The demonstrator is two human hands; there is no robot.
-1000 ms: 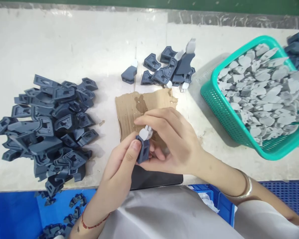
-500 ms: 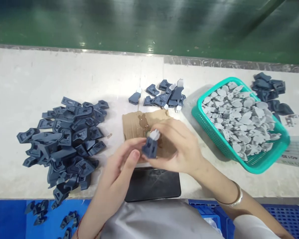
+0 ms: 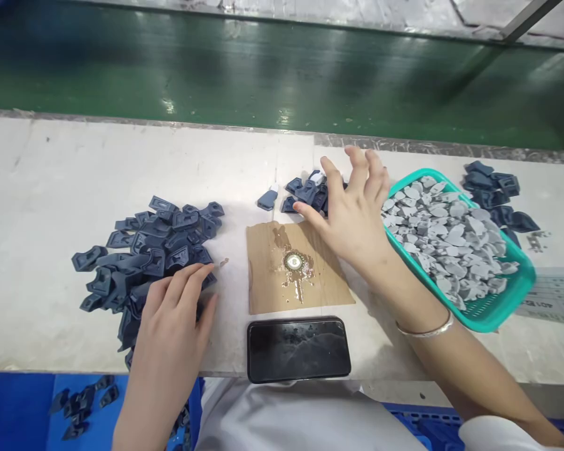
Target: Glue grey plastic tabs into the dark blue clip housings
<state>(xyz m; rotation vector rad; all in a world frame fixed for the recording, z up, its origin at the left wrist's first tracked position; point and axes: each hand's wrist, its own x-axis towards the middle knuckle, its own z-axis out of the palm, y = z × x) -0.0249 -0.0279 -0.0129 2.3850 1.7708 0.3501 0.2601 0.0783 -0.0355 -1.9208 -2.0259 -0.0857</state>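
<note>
My left hand (image 3: 176, 319) is at the near right side of a pile of dark blue-grey plastic parts (image 3: 141, 250). Its fingers are slightly bent and the thumb stands apart; whatever lies under the fingertips is hidden. Over a smaller group of dark parts (image 3: 305, 191), some with light grey pieces fitted, my right hand (image 3: 357, 213) is open with its fingers spread. It covers part of that group. A dark part with a white tip (image 3: 267, 198) lies by itself to the left. Between the hands is a brown cardboard piece (image 3: 263, 275) with wet stains and a small round cap (image 3: 294, 262).
A teal basket (image 3: 493, 322) full of light grey pieces (image 3: 451, 235) stands at the right. Beyond it lie more dark parts (image 3: 491, 188). A black phone (image 3: 298, 349) lies at the table's near edge. Blue bins (image 3: 19, 407) with dark parts sit below; a green surface (image 3: 263, 75) runs along the back.
Both hands were together over the cardboard, holding a dark part with a light grey piece. They have separated: the left to the large pile, the right to the small group, with the part released.
</note>
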